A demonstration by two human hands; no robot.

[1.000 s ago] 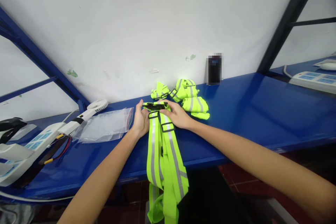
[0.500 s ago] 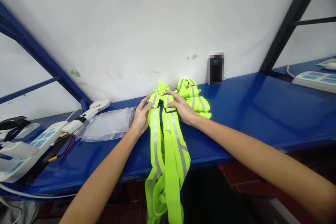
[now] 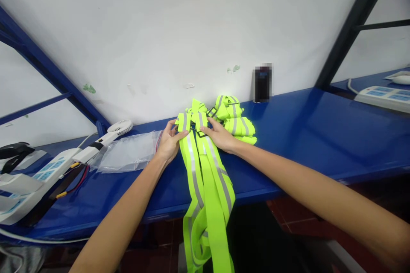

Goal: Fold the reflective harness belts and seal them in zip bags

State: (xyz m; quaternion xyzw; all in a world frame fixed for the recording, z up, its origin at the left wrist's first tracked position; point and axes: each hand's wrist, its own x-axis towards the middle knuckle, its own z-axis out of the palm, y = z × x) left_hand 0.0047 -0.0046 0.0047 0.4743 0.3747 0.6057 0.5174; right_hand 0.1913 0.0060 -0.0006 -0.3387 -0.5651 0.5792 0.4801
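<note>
Left hand [image 3: 169, 141] and right hand [image 3: 221, 135] pinch the reflective straps [image 3: 215, 204], which hang over the front edge of the blue table [image 3: 304, 136]; probably light and limp, best held by folded tops.

Slim bare forearms [image 3: 128, 207], bare hands [image 3: 168, 141] [image 3: 222, 136]
</note>
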